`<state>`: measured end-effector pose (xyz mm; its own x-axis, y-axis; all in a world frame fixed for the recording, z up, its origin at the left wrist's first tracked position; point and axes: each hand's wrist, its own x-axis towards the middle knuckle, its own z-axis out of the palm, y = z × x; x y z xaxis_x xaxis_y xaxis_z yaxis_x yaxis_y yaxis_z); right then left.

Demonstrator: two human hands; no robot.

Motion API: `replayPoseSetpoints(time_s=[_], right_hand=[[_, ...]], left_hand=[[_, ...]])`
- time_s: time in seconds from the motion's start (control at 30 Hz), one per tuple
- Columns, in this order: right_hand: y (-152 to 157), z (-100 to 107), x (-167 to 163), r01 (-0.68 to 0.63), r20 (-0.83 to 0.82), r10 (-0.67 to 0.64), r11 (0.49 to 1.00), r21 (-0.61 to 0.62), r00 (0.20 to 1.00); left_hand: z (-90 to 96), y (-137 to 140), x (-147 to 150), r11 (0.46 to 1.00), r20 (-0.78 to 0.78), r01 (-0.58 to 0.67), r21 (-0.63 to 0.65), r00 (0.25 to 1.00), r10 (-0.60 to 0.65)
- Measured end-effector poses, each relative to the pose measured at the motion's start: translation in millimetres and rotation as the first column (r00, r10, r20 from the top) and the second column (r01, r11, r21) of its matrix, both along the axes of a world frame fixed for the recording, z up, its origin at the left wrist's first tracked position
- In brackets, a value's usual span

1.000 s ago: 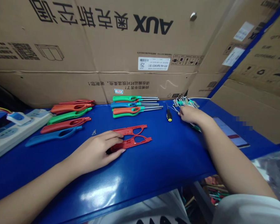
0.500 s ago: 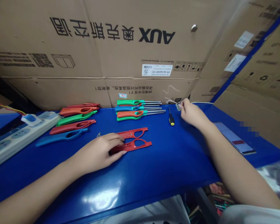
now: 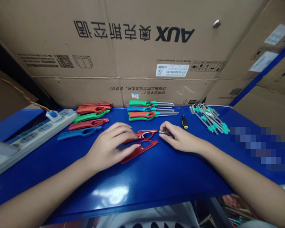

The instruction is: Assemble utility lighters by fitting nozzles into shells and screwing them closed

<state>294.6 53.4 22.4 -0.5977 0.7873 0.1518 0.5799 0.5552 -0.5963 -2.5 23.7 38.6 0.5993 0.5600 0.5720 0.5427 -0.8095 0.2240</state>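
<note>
Two halves of a red lighter handle lie side by side, the upper half (image 3: pixel 146 136) and the lower half (image 3: pixel 140 152), hollow sides up. Over their left ends rests my left hand (image 3: pixel 116 142), fingers on the upper half and thumb on the lower one. A white curved wire (image 3: pixel 142 135) shows inside the upper half. At the tip of that half my right hand (image 3: pixel 178 136) pinches a slim dark and silvery piece (image 3: pixel 163 132), mostly hidden by fingers; a thin pale strand (image 3: pixel 147 130) runs left from it.
Coloured handle shells (image 3: pixel 89 123) lie at left beside a power strip (image 3: pixel 38 136). Assembled lighters (image 3: pixel 142 110), a screwdriver (image 3: pixel 184 122) and a pile of metal rods with teal ends (image 3: pixel 211 118) line the back, before a cardboard wall (image 3: pixel 123 63).
My right hand has come from the rod pile to the red shells, holding a slim piece. The rods, hidden before, now show. My left hand stays on the shells; the view has shifted.
</note>
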Motion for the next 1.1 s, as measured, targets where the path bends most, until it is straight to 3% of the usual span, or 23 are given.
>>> replayPoseSetpoints(time_s=[0.07, 0.17, 0.3, 0.43, 0.73, 0.93, 1.1], right_hand=[[-8.9, 2.5, -11.1, -0.041, -0.046, 0.039, 0.998, -0.038, 0.998], [-19.0, 10.3, -27.4, -0.081, -0.096, 0.076, 0.995, -0.051, 0.992], [-25.6, 17.0, -42.6, -0.146, -0.137, 0.153, 0.988, 0.058, 0.979], [-26.6, 8.0, -44.8, -0.163, -0.159, 0.197, 0.965, 0.205, 0.967], [-22.4, -8.9, -35.2, -0.193, 0.028, 0.202, 0.877, 0.441, 0.979], [-21.6, -8.6, -34.7, -0.187, 0.093, 0.163, 0.794, 0.578, 0.982], [-21.9, -6.2, -34.3, -0.182, 0.115, 0.141, 0.782, 0.596, 0.983]], left_hand=[[-1.6, -6.1, 5.3, 1.000, 0.062, -0.024, 0.014, 0.998, 0.023], [-2.7, -12.0, 9.6, 0.997, 0.097, -0.049, -0.065, 0.994, 0.055], [-3.3, -12.6, 10.3, 0.976, 0.218, -0.021, -0.215, 0.974, 0.069], [-4.6, -12.5, 11.6, 0.945, 0.301, 0.075, -0.319, 0.953, 0.025], [-14.8, -14.3, 11.3, 0.970, 0.277, 0.075, -0.230, 0.961, -0.009], [-15.8, -10.4, 9.2, 0.994, 0.207, -0.036, -0.100, 0.977, 0.056], [-15.5, -12.1, 11.5, 0.982, 0.243, 0.029, -0.184, 0.970, 0.017]])
